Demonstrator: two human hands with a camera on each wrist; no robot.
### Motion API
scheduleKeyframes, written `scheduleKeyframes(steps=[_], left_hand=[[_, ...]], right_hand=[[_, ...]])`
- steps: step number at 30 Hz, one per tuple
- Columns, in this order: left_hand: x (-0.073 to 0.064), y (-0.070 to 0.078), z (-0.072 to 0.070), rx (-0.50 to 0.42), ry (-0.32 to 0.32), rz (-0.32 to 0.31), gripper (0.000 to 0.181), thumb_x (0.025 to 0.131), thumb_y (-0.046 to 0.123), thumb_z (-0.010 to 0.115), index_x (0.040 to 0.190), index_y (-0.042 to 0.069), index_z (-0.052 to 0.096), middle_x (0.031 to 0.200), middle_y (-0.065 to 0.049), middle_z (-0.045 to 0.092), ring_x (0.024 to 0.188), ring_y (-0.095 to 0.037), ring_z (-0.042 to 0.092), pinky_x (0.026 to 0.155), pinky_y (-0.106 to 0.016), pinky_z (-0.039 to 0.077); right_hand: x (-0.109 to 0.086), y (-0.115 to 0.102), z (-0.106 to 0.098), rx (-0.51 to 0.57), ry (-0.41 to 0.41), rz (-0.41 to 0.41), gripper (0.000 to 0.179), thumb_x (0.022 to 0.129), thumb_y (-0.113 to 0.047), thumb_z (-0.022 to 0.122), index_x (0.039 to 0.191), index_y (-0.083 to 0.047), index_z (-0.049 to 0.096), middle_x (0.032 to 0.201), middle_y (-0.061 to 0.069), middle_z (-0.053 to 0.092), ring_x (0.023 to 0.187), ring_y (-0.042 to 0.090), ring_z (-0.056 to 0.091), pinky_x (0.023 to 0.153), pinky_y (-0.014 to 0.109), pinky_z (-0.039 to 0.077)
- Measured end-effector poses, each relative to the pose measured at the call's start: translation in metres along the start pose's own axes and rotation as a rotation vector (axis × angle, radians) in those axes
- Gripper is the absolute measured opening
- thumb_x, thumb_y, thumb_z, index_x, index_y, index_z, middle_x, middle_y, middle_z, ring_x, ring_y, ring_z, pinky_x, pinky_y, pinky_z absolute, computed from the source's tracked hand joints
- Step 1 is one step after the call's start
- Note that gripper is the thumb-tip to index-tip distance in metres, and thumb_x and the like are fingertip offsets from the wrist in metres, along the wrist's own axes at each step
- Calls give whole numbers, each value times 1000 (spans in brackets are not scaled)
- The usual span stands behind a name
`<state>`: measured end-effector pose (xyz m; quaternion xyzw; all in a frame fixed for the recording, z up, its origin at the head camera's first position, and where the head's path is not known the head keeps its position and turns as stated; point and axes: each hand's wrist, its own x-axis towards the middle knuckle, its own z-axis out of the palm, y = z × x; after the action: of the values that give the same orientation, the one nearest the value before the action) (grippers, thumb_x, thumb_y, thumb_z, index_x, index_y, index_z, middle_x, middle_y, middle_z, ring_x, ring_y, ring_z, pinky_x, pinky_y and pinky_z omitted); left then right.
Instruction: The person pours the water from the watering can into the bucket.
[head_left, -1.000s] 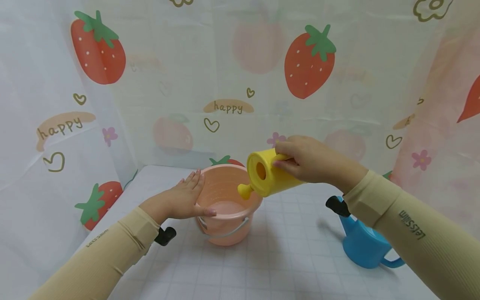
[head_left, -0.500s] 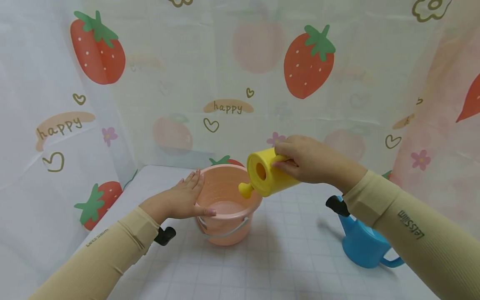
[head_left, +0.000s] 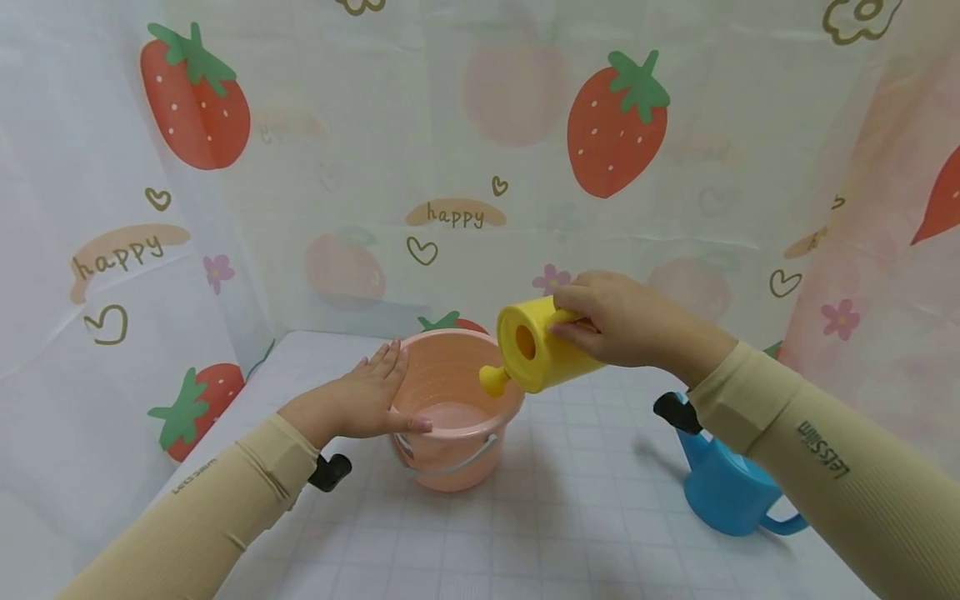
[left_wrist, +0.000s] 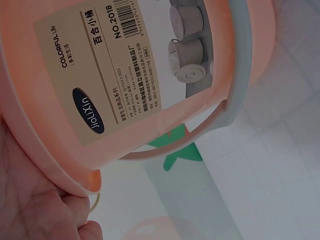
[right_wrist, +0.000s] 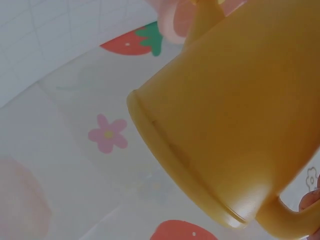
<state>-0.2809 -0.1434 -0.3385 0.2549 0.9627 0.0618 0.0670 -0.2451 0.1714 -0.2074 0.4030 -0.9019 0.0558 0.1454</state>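
A yellow watering can [head_left: 551, 346] is tipped over the right rim of a pink bucket [head_left: 457, 458], its spout pointing down into the opening. My right hand [head_left: 618, 321] grips the can by its handle; the right wrist view shows the can's body [right_wrist: 225, 115] large and close. My left hand [head_left: 356, 400] lies with straight fingers along the bucket's left rim, thumb over the near edge. In the left wrist view the bucket's label [left_wrist: 100, 65] and grey bail handle [left_wrist: 240, 60] show. I cannot tell whether water is flowing.
A blue watering can [head_left: 727, 492] stands on the table to the right, partly behind my right forearm. The white gridded tabletop [head_left: 555, 533] stretches in front of the bucket. A strawberry-print curtain [head_left: 465, 125] hangs behind and at both sides.
Almost nothing differs. The yellow watering can and my right hand have shifted very slightly to the right; my left hand and the bucket stay in place.
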Motion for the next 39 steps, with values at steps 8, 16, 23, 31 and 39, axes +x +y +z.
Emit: scheduleKeyframes(steps=[8,16,23,31,39], left_hand=[[0,1,0,-4,-1,-1,116,74,77,44,144,-6,2,150,-23,-6,138,-36,-2,109,-52,9],[0,0,0,-2,-4,-5,116,74,77,44,144,-6,2,150,-23,-6,138,-35,-4,109,-52,9],[-1,-1,0,4,-3,-5,116,74,77,44,144,-5,2,150,-23,-5,138,-34,-3,109,-52,10],[-1,0,0,1,1,0,118,73,79,43,144,-6,2,150,-23,-5,138,-36,-2,109,-52,10],[-3,2,-2,-4,-2,-5,118,72,79,43,144,-6,2,150,-23,-5,138,-35,-2,109,-52,9]], right_hand=[[-4,1,3,12,-11,50,20,85,-25,65,76,-15,51,72,-1,51,71,15,48,62,26,45],[-9,5,6,82,-1,127,20,87,-24,63,75,-14,50,69,-1,48,70,16,47,60,27,43],[-15,14,8,136,53,158,20,88,-21,61,74,-12,50,64,-1,45,64,16,45,57,28,41],[-24,21,13,199,109,192,19,90,-27,58,78,-12,54,66,-1,48,63,15,47,56,28,42],[-30,22,22,240,186,242,23,91,-27,58,75,-11,54,62,0,47,58,16,47,52,29,42]])
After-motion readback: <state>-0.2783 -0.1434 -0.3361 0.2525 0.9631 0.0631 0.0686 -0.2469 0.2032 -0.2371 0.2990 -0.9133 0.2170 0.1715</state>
